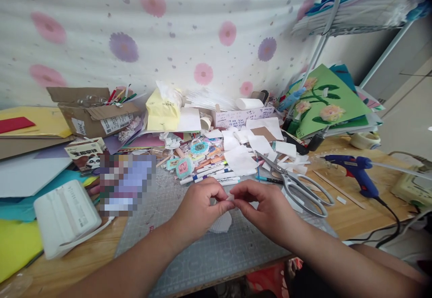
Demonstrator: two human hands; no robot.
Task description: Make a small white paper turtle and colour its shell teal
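Over the grey cutting mat [162,228], the left hand [204,201] and right hand [266,205] are meeting fingertip to fingertip, the fingers of both pinching what is probably a small pale scrap [231,196] between them. Handling it well is calling for a light, even pinch and steady wrists, so that it isn't creasing or slipping. The fingers are covering most of its outline; below, a white textured piece [222,224] is lying partly hidden behind the hands.
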